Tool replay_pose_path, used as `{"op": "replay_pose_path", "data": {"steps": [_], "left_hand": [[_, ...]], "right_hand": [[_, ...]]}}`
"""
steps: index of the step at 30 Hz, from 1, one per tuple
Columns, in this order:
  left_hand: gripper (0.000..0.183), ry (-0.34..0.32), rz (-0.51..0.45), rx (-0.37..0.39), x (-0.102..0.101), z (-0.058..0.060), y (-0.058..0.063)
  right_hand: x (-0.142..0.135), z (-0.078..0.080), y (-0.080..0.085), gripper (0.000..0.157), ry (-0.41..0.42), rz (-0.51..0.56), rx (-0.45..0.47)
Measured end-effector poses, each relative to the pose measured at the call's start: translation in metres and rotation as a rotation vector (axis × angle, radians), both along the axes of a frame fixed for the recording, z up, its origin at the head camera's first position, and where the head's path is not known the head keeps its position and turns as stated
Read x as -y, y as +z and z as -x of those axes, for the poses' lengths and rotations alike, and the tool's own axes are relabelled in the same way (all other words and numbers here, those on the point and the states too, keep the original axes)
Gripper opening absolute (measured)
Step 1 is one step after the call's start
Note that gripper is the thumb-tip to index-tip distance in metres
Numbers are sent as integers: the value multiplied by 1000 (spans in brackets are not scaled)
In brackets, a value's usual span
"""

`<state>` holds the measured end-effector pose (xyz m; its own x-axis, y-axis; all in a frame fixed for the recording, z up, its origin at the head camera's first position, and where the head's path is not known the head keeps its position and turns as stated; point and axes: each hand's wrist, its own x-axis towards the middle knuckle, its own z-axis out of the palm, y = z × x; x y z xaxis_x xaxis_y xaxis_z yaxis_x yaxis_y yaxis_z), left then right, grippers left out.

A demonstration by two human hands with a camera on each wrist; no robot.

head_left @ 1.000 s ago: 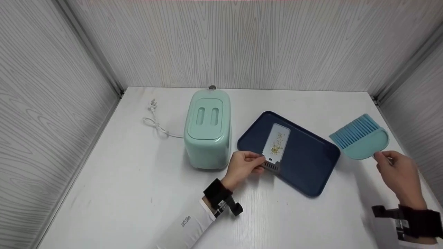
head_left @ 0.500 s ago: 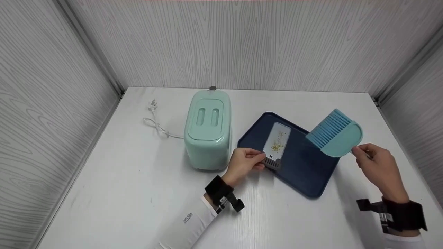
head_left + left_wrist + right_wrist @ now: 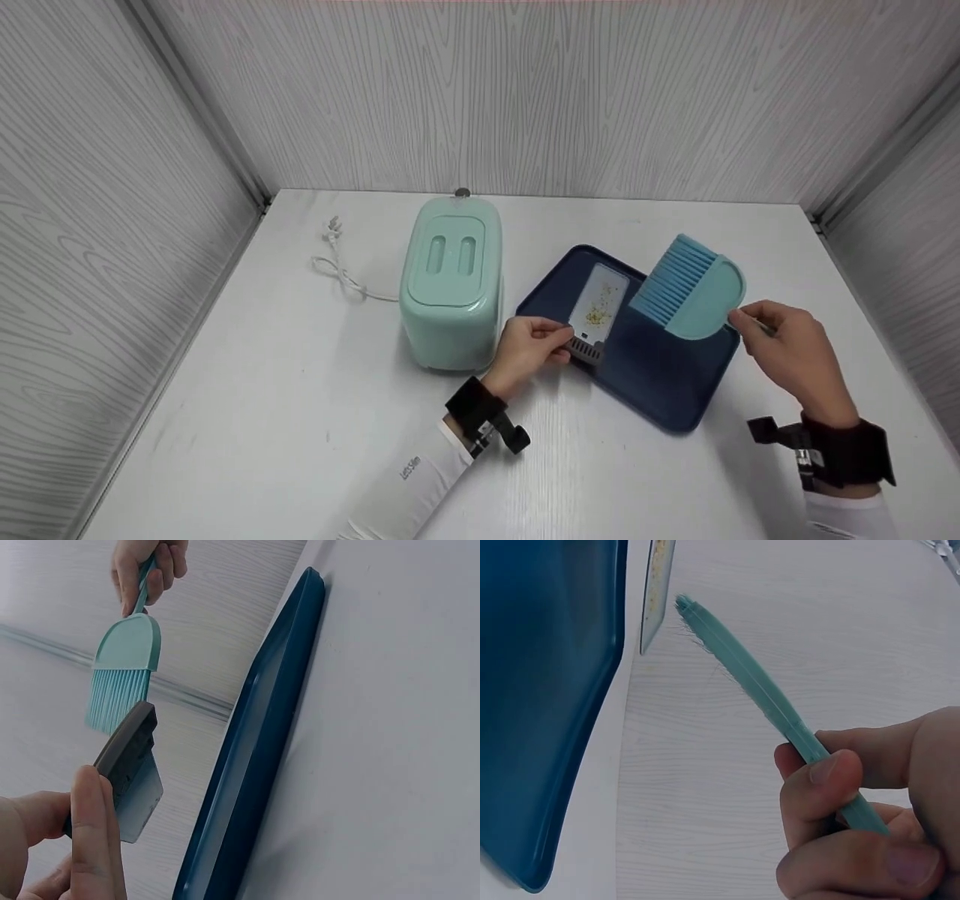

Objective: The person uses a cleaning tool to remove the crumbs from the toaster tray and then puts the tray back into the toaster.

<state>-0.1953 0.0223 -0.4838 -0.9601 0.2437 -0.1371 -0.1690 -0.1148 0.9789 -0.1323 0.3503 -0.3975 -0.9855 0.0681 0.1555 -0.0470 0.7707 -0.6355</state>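
My left hand pinches the dark grey slotted end of a toaster crumb tray. Yellowish crumbs lie on the crumb tray's pale surface. It is held above a navy serving tray, apart from it in the left wrist view. With my right hand I grip the handle of a turquoise brush. The brush is raised over the serving tray's right part, its bristles pointing left, close to the crumb tray. In the right wrist view the fingers curl round the brush handle, and a gap separates the bristles from the crumb tray.
A mint-green toaster with a lid on top stands left of the serving tray. Its white power cord lies bundled on the white table. Wood-grain panels enclose the table at the back and both sides.
My right hand has carried the brush leftward, from beside the serving tray to over it near the crumb tray. The left hand and crumb tray have barely moved.
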Motion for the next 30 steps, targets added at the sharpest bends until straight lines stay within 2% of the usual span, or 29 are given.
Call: {"op": "replay_pose_path", "data": {"steps": [8, 18, 30], "left_hand": [[21, 0, -11, -12, -3, 5, 2], [20, -17, -11, -40, -3, 4, 1], [22, -39, 15, -34, -1, 3, 0]], "right_hand": [[18, 11, 8, 36, 54, 11, -44], [41, 17, 11, 32, 142, 74, -9], [56, 14, 7, 30, 189, -16, -31]]}}
